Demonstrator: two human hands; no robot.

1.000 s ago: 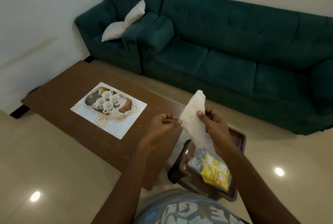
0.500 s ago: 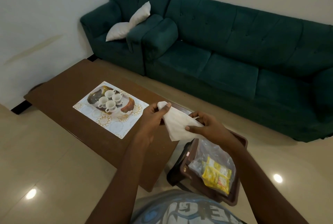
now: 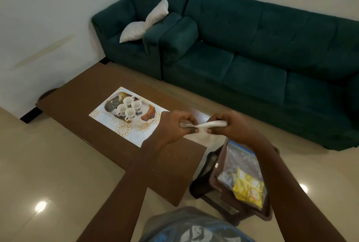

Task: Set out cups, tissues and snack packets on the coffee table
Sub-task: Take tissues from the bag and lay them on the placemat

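tissue (image 3: 215, 123) lower now, taut between both hands (image 3: 174, 125) (image 3: 232, 128)

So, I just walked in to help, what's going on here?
A person pinches a white tissue between left hand and right hand over the near end of the coffee table. Four cups stand on a tray on the table. The yellow snack packets lie bagged in the brown basket beside it, not yet set out.
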